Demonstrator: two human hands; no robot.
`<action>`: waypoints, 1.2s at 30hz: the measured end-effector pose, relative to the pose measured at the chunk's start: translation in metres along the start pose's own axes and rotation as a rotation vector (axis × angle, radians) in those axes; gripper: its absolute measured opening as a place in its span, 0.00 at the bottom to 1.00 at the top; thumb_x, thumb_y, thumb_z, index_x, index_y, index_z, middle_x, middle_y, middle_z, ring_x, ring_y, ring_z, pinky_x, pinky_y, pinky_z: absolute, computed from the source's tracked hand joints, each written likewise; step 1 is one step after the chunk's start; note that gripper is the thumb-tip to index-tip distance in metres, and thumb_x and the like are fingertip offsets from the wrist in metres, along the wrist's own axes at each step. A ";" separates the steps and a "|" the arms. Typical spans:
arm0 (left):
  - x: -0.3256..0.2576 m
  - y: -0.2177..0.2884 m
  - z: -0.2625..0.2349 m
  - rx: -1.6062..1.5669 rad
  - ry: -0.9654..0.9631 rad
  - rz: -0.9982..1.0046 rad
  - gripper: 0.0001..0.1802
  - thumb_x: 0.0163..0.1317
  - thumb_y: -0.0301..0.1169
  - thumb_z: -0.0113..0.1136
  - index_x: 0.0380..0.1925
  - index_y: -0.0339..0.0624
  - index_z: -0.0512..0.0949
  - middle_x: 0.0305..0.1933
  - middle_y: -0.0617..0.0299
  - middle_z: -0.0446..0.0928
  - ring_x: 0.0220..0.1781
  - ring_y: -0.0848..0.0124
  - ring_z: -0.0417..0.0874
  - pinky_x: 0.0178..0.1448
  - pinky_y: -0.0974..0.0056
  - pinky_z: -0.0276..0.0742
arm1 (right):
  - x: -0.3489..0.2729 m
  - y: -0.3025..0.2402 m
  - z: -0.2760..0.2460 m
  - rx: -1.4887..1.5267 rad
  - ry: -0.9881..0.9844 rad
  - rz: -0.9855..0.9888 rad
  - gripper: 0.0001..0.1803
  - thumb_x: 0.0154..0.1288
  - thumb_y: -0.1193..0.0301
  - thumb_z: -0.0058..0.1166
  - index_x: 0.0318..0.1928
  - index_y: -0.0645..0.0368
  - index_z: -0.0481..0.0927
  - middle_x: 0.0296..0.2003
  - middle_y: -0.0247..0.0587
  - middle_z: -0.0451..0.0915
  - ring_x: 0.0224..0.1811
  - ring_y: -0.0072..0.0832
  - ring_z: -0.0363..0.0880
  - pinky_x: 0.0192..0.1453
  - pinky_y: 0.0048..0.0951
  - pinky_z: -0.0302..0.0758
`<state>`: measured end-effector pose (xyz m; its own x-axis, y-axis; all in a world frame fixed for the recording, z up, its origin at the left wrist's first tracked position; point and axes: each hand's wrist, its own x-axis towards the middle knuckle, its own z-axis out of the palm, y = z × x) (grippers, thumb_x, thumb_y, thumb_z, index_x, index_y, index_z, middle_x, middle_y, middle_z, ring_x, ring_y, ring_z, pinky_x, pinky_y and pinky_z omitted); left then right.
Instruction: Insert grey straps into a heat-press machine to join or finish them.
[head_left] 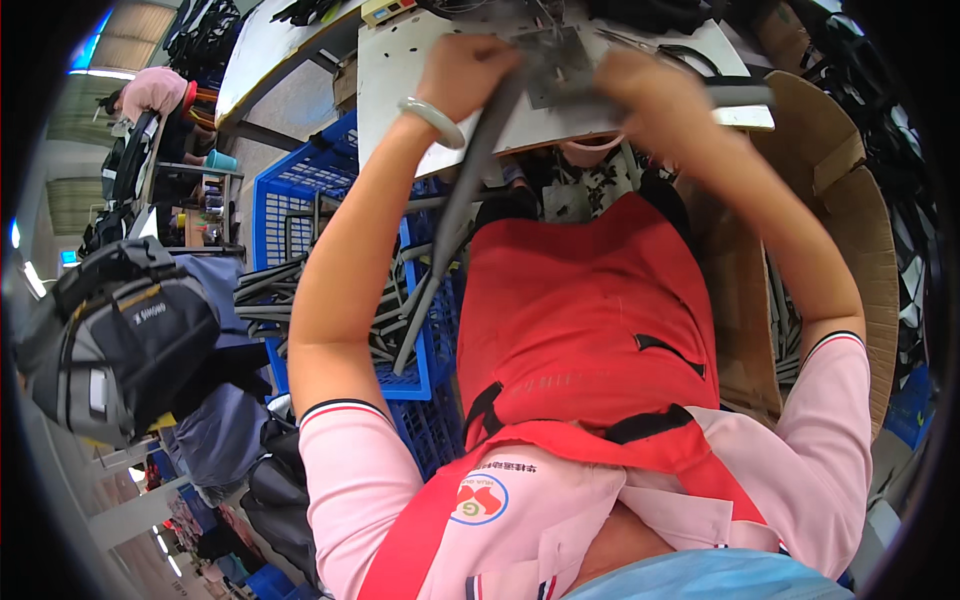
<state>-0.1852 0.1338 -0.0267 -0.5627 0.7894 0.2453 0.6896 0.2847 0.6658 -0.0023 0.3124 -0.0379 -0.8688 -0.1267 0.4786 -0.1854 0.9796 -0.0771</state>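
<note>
L hand [468, 72] closed round the top end of a long grey strip [455, 215]; strip hangs from the grip down and slightly leftward, lower end dropping among the loose grey strips in the blue crate [300, 215] below the grip. Pale bangle [432, 120] on that wrist, just under the grip. R hand [650, 95] closed on the other side, pinching what looks like the dark flat piece [555, 65] between the two hands, on the white work surface [400, 70]; fingers partly hidden & blurred, so can't tell exactly what R holds, prob the same strip's end or the plate.

Risks, as judged:
- Tail end of the strip sits in the crate pile; could snag on the other strips and tug the top end out of the L grip.
- Long free length below the grip = swing/twist, could skew the end vs the dark piece between the hands.
- Both hands crowd the dark piece; fingers close to its edges, pinch possible.
- Strip rubs table edge just under grip, may catch there.

Cardboard box [850, 220] sits R of the R grip, w/ more strips inside.
</note>
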 end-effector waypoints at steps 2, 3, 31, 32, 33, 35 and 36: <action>-0.009 0.026 0.018 -0.062 -0.123 -0.087 0.16 0.61 0.40 0.63 0.38 0.37 0.84 0.28 0.63 0.82 0.27 0.78 0.78 0.31 0.70 0.75 | -0.009 -0.062 0.010 0.191 -0.004 -0.305 0.09 0.50 0.74 0.55 0.35 0.57 0.76 0.39 0.42 0.78 0.49 0.39 0.76 0.53 0.35 0.76; -0.008 0.043 0.030 -0.075 -0.157 -0.084 0.16 0.60 0.40 0.64 0.38 0.37 0.84 0.29 0.63 0.82 0.26 0.78 0.78 0.30 0.71 0.75 | -0.014 -0.080 0.028 0.235 0.099 -0.461 0.04 0.52 0.73 0.54 0.31 0.57 0.77 0.37 0.41 0.77 0.50 0.37 0.75 0.52 0.36 0.76; -0.012 0.042 0.010 -0.255 -0.088 -0.134 0.16 0.61 0.38 0.65 0.42 0.36 0.84 0.23 0.62 0.80 0.21 0.81 0.71 0.25 0.74 0.67 | -0.001 0.043 -0.050 0.102 -0.108 0.198 0.27 0.55 0.65 0.64 0.54 0.63 0.74 0.40 0.55 0.81 0.44 0.49 0.80 0.48 0.39 0.75; -0.012 0.041 0.009 -0.252 -0.091 -0.146 0.16 0.62 0.38 0.64 0.42 0.37 0.84 0.23 0.62 0.80 0.20 0.81 0.70 0.25 0.74 0.66 | 0.003 0.036 -0.060 0.093 -0.150 0.214 0.24 0.54 0.61 0.64 0.47 0.63 0.76 0.36 0.55 0.81 0.41 0.50 0.80 0.44 0.42 0.75; -0.012 0.040 0.008 -0.249 -0.094 -0.158 0.15 0.62 0.37 0.64 0.42 0.37 0.84 0.23 0.62 0.80 0.20 0.81 0.69 0.25 0.74 0.65 | 0.006 0.031 -0.066 0.084 -0.191 0.228 0.23 0.52 0.57 0.63 0.40 0.63 0.78 0.31 0.55 0.81 0.37 0.52 0.80 0.40 0.46 0.75; -0.012 0.039 0.010 -0.262 -0.085 -0.157 0.15 0.62 0.37 0.64 0.42 0.37 0.85 0.23 0.62 0.79 0.19 0.81 0.69 0.25 0.74 0.64 | 0.010 0.031 -0.069 0.077 -0.256 0.257 0.24 0.53 0.56 0.64 0.41 0.63 0.76 0.34 0.55 0.80 0.39 0.52 0.80 0.41 0.45 0.75; -0.012 0.038 0.011 -0.275 -0.073 -0.156 0.15 0.62 0.37 0.64 0.42 0.37 0.85 0.23 0.62 0.79 0.19 0.81 0.68 0.24 0.74 0.64 | 0.012 0.030 -0.070 0.067 -0.284 0.290 0.24 0.53 0.56 0.64 0.41 0.63 0.76 0.34 0.56 0.80 0.39 0.52 0.80 0.42 0.45 0.75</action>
<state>-0.1470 0.1412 -0.0121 -0.6113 0.7872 0.0808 0.4432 0.2560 0.8591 0.0142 0.3508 0.0265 -0.9799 0.1064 0.1688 0.0650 0.9700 -0.2343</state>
